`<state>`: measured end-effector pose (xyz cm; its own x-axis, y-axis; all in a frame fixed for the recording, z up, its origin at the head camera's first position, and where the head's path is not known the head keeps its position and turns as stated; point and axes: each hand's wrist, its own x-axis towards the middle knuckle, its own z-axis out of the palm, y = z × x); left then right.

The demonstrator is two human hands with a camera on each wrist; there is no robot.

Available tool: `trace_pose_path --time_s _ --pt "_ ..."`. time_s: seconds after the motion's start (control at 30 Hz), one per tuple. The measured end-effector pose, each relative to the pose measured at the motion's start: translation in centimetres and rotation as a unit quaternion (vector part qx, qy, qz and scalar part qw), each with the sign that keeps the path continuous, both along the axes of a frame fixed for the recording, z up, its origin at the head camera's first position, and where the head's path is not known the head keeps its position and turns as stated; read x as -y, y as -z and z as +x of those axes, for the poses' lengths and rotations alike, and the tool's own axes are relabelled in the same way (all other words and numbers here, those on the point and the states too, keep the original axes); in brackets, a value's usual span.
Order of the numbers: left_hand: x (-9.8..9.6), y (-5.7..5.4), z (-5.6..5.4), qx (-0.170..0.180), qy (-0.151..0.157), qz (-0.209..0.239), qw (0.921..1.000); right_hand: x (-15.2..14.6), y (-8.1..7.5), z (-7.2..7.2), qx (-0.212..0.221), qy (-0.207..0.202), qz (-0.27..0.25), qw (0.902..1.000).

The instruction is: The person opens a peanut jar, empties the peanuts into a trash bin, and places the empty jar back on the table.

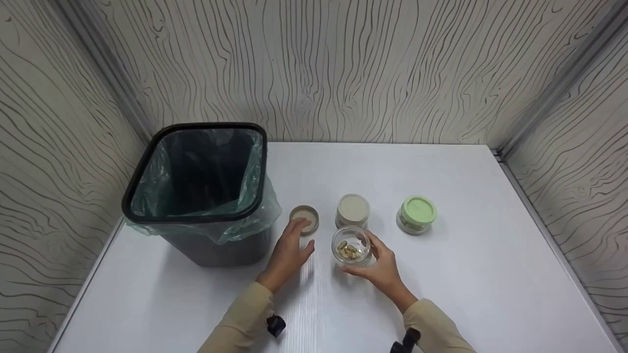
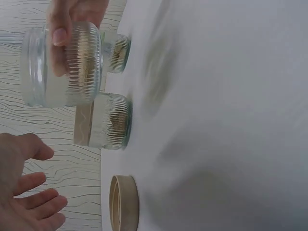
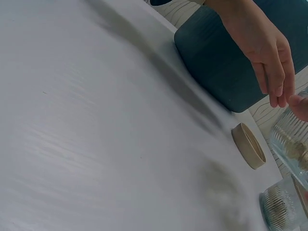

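Note:
My right hand [image 1: 385, 269] grips an open glass jar [image 1: 335, 246] by its side, thumb and fingers around it. Several small tan-green pieces [image 1: 348, 250] lie at the bottom of this jar. In the left wrist view the ribbed jar [image 2: 85, 62] is held up off the table. My left hand [image 1: 288, 255] hovers with its fingers loosely spread, holding nothing. Just beyond its fingertips a round beige lid [image 1: 298, 212] lies on the table, hollow side up. Behind the held jar stands a second jar with a beige lid [image 1: 353, 208].
A third jar, with a green lid [image 1: 419, 211], stands farther right. At the left is a tall dark bin [image 1: 223, 252], lined with a translucent green bag [image 1: 267, 208] that hangs over its rim. Patterned wall panels [image 1: 314, 73] enclose the white table [image 1: 466, 264] at the back and sides.

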<state>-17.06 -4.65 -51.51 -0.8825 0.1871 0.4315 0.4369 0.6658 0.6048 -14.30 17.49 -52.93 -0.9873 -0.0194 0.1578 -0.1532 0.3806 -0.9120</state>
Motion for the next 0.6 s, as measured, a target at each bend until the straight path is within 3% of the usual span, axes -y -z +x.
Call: trace_pose_path --time_s 0.27,0.4,0.6 --pt "0.8 -1.6 1.5 -0.011 0.034 0.0 0.9993 0.1 -0.6 -0.1 0.0 -0.004 0.001 1.0" --pt "1.1 -3.0 2.4 -0.073 0.062 -0.03 0.995 0.2 -0.7 -0.1 0.001 -0.006 0.0 1.0" --pt "1.7 -5.8 3.8 -0.17 0.101 -0.096 0.9755 0.3 -0.6 -0.2 -0.015 -0.01 -0.001 0.9998"
